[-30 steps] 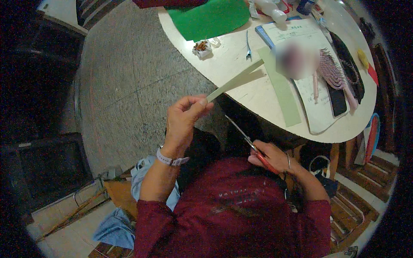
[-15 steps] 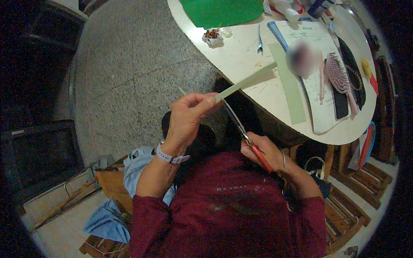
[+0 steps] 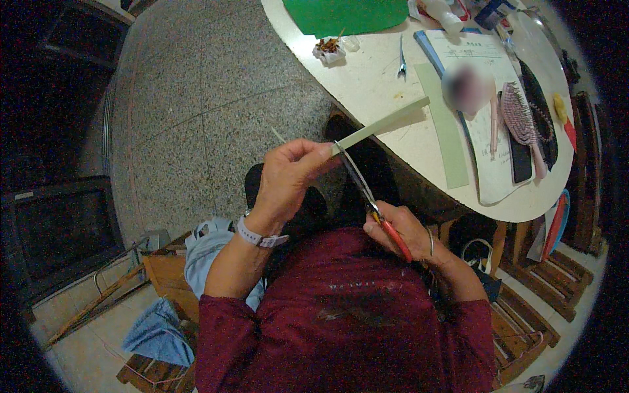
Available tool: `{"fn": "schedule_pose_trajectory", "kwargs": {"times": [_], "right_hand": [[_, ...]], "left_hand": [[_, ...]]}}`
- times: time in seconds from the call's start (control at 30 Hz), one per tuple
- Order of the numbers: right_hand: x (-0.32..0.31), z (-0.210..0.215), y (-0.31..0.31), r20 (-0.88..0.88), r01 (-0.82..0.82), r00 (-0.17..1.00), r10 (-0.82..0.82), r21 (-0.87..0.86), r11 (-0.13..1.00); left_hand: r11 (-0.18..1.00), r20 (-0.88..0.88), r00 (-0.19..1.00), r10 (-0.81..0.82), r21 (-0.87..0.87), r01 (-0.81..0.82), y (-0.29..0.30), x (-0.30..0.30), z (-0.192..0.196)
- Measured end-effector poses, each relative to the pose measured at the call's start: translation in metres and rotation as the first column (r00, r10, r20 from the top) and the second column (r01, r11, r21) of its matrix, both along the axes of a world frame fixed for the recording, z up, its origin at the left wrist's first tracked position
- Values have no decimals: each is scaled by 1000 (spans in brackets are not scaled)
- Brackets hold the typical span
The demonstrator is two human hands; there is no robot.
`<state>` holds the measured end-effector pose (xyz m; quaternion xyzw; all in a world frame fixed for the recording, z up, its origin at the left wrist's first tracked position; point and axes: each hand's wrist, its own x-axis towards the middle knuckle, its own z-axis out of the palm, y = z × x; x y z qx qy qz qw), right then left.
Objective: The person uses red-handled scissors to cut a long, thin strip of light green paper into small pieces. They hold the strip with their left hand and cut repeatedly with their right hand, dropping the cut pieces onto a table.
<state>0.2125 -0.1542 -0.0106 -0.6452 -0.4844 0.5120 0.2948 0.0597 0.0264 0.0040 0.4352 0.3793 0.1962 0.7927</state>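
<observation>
A narrow pale-green paper strip (image 3: 386, 122) is pinched between the thumb and fingers of my left hand (image 3: 293, 171). Its long end reaches up and right over the table edge, and a thin piece sticks out on the other side of my fingers. Red-handled scissors (image 3: 393, 237) are in my right hand (image 3: 401, 226), fingers wrapped round the handles. Their blades point up and left and meet the strip just beside my left fingertips. A wider pale-green strip (image 3: 447, 141) lies flat on the table.
On the white table (image 3: 367, 78) are green sheet material (image 3: 347, 14), a small crumpled white holder with brown bits (image 3: 329, 50), and tweezers-like tool (image 3: 402, 60). Papers (image 3: 491, 177), a pink hairbrush (image 3: 517, 118) and a dark phone (image 3: 521, 162) lie right. Blue cloth (image 3: 159, 331) rests lower left.
The scissor blades have shifted slightly up and left, their tips now crossing the strip near my left fingers. The whole view has moved a little; both hands keep their hold.
</observation>
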Motion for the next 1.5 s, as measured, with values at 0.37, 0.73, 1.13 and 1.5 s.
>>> {"fn": "schedule_pose_trajectory", "kwargs": {"times": [0.37,0.73,1.13,1.5], "right_hand": [[1,2,-1,-51,9,999,-9,-5,1000],[-3,-2,0,-15,13,1000,-12,25,1000],[-3,7,7,6,-23,1000,23,-58,998],[-5,4,9,-8,6,1000,-7,-79,997]], "left_hand": [[995,96,995,6,-100,4,0,-3,-7],[1000,0,1000,12,21,-12,-2,-4,-1],[998,-20,999,36,53,-35,-3,-3,-1],[998,-13,1000,26,53,-25,-1,-3,0]]}}
